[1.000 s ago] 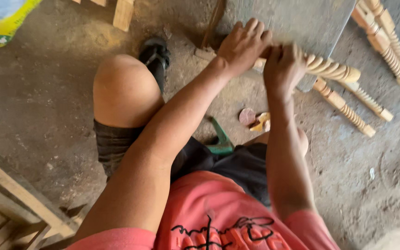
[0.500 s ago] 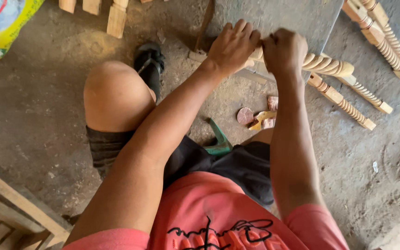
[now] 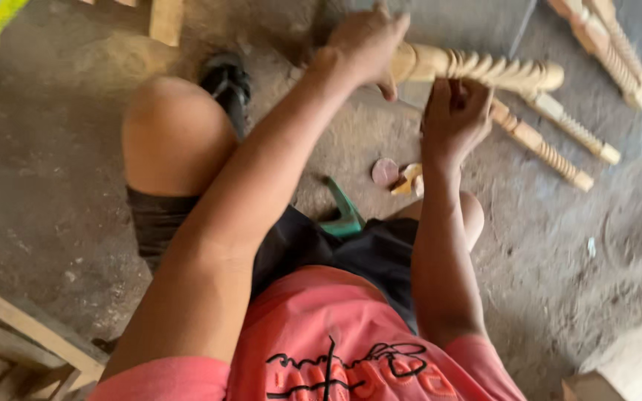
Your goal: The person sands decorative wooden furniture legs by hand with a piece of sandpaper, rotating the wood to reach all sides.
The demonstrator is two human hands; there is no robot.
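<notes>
Hands on a turned spindle, slip risk at the near grip

Spindle [image 3: 484,70] of pale turned wood lies across the far middle of the scene, just above the dusty floor [image 3: 53,186]. If your right hand [image 3: 455,111] slips off the spiral ridges, your knuckles could scrape the grooves, since only the fingertips seem to bear on it. Your left hand [image 3: 365,41] curls over the smooth end from above, fingers wrapped around it, arm stretched long past your bare knee [image 3: 172,134]. Your right hand comes up from below, palm raised, fingers bent shut against the ridged part. Two more spindles [image 3: 559,141] lie to the right, and a green tool [image 3: 347,215] rests near your lap
</notes>
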